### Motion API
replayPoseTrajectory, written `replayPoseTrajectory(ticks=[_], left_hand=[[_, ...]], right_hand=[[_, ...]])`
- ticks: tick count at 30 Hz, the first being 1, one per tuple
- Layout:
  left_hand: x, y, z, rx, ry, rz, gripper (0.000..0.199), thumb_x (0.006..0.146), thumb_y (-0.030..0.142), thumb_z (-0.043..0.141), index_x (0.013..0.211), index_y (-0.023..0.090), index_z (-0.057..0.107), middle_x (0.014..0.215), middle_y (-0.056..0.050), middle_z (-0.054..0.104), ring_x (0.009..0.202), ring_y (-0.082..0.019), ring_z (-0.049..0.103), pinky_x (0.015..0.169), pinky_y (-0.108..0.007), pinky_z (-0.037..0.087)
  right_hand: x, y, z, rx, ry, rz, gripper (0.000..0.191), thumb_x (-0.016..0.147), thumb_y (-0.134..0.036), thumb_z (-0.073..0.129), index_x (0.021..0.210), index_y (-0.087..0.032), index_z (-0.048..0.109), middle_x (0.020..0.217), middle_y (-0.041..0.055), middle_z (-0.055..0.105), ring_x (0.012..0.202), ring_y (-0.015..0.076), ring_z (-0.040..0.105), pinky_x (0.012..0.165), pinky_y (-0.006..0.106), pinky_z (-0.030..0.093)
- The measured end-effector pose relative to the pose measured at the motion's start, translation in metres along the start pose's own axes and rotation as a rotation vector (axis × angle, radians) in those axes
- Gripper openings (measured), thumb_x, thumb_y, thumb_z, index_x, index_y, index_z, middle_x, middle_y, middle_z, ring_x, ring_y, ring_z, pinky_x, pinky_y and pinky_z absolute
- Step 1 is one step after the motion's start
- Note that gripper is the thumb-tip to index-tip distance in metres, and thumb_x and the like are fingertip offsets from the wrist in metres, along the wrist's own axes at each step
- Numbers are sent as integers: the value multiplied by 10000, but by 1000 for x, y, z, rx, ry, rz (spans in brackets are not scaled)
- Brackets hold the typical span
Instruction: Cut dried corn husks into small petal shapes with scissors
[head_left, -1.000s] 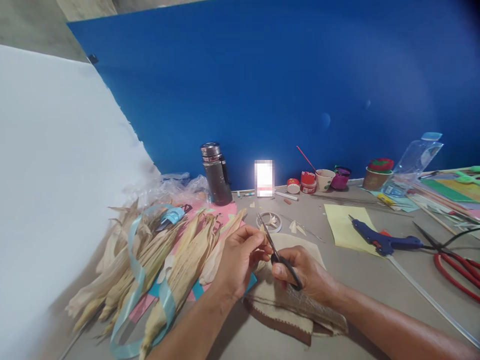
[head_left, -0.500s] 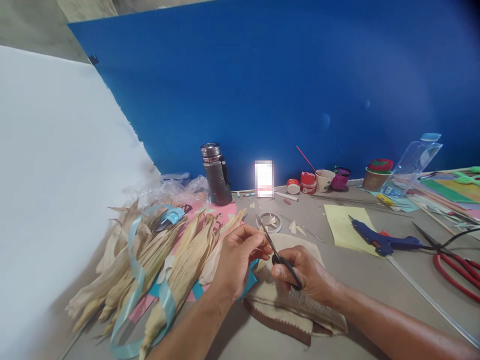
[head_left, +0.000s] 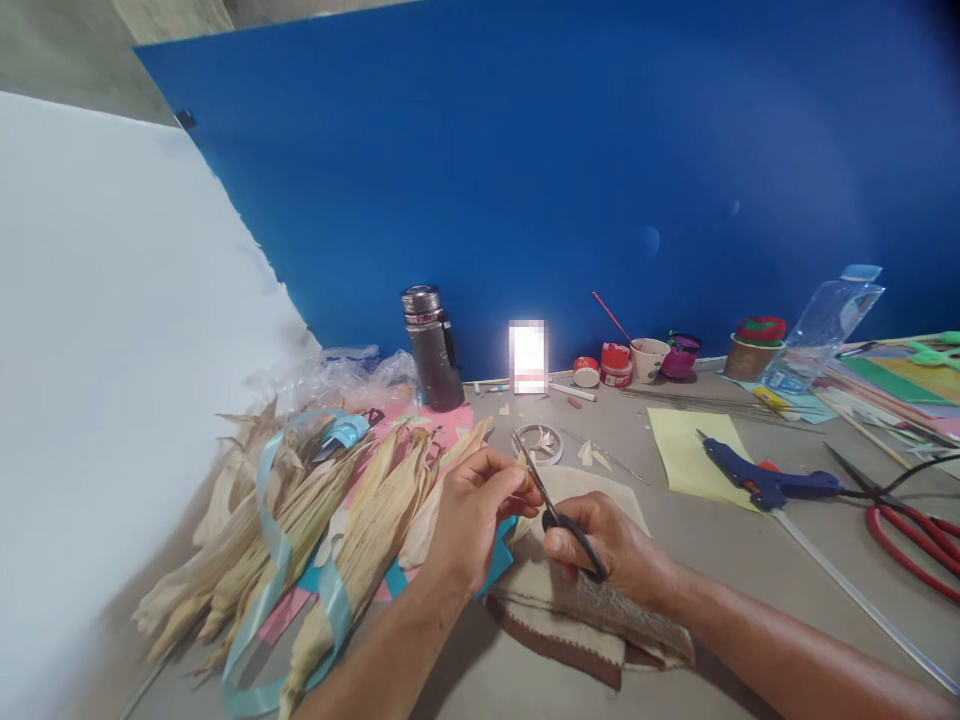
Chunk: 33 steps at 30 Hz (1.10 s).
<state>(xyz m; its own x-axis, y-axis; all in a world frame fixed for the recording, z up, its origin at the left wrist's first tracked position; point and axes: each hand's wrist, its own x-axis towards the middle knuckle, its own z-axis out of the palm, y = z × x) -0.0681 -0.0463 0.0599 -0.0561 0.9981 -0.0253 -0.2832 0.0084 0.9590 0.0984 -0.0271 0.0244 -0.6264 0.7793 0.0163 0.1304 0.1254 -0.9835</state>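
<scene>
My right hand grips a small pair of scissors by its black handles, the blades pointing up and left. Close beside the blades, my left hand is pinched shut on a small pale piece that looks like corn husk, mostly hidden by the fingers. Below both hands lies a folded beige and brown cloth. Just beyond the scissor tips, a roll of white tape lies flat with small husk cuttings in its ring. More pale cuttings are scattered to its right.
Dried corn husks and a light blue ribbon spread over the left side. A dark thermos stands behind. To the right are a blue glue gun on yellow paper, red-handled scissors, paint pots and a plastic bottle.
The scissors have shifted very slightly at the left hand's fingertips. Both hands keep their grip and nearly the same place.
</scene>
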Motion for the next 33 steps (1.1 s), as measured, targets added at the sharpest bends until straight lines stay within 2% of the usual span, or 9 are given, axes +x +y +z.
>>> replayPoseTrajectory(ticks=[8, 14, 17, 20, 22, 25, 29, 31, 33], left_hand=[[0, 0, 1, -19, 5, -1, 148, 713, 225, 699, 652, 163, 578, 629, -17, 654, 597, -142, 627, 616, -257, 491], [0, 0, 0, -21, -18, -7, 164, 709, 238, 716, 653, 164, 581, 649, -20, 651, 622, -144, 631, 638, -262, 492], [1, 1, -1, -25, 1, -23, 185, 684, 251, 744, 646, 164, 585, 660, -13, 638, 639, -148, 633, 620, -255, 490], [3, 0, -1, -27, 26, -30, 209, 664, 264, 775, 631, 157, 598, 606, 19, 569, 550, -99, 550, 557, -228, 458], [4, -1, -2, -21, 26, -42, 226, 667, 289, 787, 631, 148, 614, 584, 26, 540, 511, -76, 492, 531, -219, 438], [5, -3, -2, -9, 9, -69, 226, 671, 299, 799, 670, 137, 641, 600, 15, 556, 526, -81, 508, 541, -221, 448], [5, -6, -4, -71, -81, -192, 219, 667, 254, 816, 730, 141, 639, 649, 0, 586, 582, -98, 556, 561, -215, 464], [5, -9, -3, -161, -197, -322, 222, 689, 249, 807, 725, 139, 617, 691, -17, 594, 605, -107, 571, 564, -224, 473], [4, -13, -1, -256, -325, -438, 214, 719, 240, 786, 715, 133, 600, 703, -23, 573, 599, -106, 560, 567, -236, 477]], right_hand=[[0, 4, 1, 24, 6, -27, 668, 715, -782, 574, 485, -156, 538, 446, -20, 414, 465, 90, 342, 456, 242, 262], [1, 8, 1, 38, 16, -12, 605, 735, -702, 630, 487, -156, 546, 440, -18, 444, 459, 88, 337, 452, 239, 251], [1, 8, -3, 32, 41, 0, 597, 727, -691, 648, 481, -157, 550, 429, -19, 444, 455, 86, 329, 452, 243, 234], [2, 7, -7, 37, 80, -2, 604, 739, -702, 632, 498, -152, 564, 455, -5, 478, 467, 89, 344, 460, 251, 227], [3, 7, -9, 87, 104, -2, 589, 753, -697, 621, 536, -151, 581, 503, 11, 529, 486, 95, 381, 467, 251, 242], [6, 7, -13, 195, 164, 17, 514, 762, -633, 652, 604, -147, 600, 564, 9, 555, 499, 91, 395, 475, 246, 264], [10, 5, -19, 314, 312, 14, 335, 691, -434, 774, 802, -141, 653, 655, -13, 571, 535, 86, 414, 514, 238, 319], [10, 2, -22, 368, 340, -38, 331, 678, -361, 779, 905, -152, 657, 806, 15, 640, 598, 99, 484, 565, 248, 382], [9, 0, -24, 391, 308, -92, 325, 685, -314, 762, 950, -158, 656, 936, 45, 667, 691, 126, 561, 637, 269, 440]])
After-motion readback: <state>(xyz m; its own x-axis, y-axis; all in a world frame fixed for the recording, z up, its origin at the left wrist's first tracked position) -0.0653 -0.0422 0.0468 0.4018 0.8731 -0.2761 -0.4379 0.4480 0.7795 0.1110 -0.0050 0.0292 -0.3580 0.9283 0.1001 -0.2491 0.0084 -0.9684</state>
